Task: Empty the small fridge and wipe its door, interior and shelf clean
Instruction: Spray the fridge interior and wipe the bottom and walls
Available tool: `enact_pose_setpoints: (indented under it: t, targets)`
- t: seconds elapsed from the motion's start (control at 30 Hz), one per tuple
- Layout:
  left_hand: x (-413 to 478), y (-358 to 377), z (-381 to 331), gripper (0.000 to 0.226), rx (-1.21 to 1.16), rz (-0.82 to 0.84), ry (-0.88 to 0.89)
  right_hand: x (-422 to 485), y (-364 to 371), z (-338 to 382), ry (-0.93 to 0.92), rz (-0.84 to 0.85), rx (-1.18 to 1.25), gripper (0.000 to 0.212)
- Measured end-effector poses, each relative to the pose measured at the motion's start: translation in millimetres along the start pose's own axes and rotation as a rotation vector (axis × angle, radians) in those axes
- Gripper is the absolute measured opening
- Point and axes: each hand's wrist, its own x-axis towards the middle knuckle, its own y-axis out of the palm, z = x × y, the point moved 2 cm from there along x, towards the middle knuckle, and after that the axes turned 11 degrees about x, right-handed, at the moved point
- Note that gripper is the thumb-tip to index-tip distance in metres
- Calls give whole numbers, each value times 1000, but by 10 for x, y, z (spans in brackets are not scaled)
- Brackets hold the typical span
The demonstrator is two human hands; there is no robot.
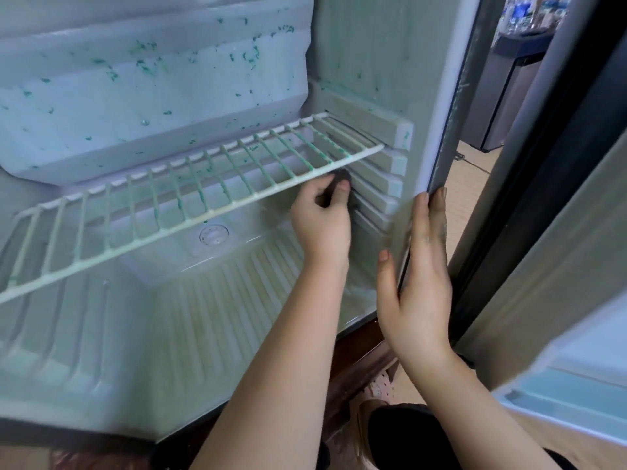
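Soft, even daylight, slight overall blur, wide-angle bending of lines at the edges.

No lettering, brand or number can be read anywhere. The bottles [519,11] in the background at the upper right carry blue labels (too small and blurred to make out). The round cap [213,235] set in the floor of the fridge [373,45] has faint raised marks around it, and these are illegible as well.
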Motion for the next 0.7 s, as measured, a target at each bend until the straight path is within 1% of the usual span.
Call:
enact_pose_setpoints:
  t: [0.1,0.17,0.2,0.27,0.33,0.37,0.43,0.5,0.53,0.6,0.7]
  targets:
    - [-239,-126,-73,11,48,219,8,-30,5,18,18,21,-24,71]
    - [-342,-270,-146,12,92,315,22,-112,-13,47,28,36,-54,66]
    - [-396,-354,-192,12,86,320,18,-177,-32,70,10,27,-84,56]
    - [-509,-523,-319,17,45,291,-4,-336,-67,128,-65,28,-163,29]
    - [-630,-700,-429,22,84,359,25,-475,-61,196,-120,136,-233,9]
    - [-692,-786,-476,24,139,432,71,-520,-45,229,-143,203,-266,7]
    - [-801,-938,-532,30,318,600,199,-573,6,275,-186,303,-320,12]
    - [-877,-1040,-547,33,528,690,322,-605,61,309,-200,358,-331,20]
    - [-893,-1077,-531,32,596,709,362,-627,86,322,-193,376,-321,24]
    - [-875,-1139,-472,29,664,717,376,-687,138,347,-173,404,-306,25]
    - [-739,-1267,-337,18,777,631,353,-726,188,409,-187,442,-288,20]
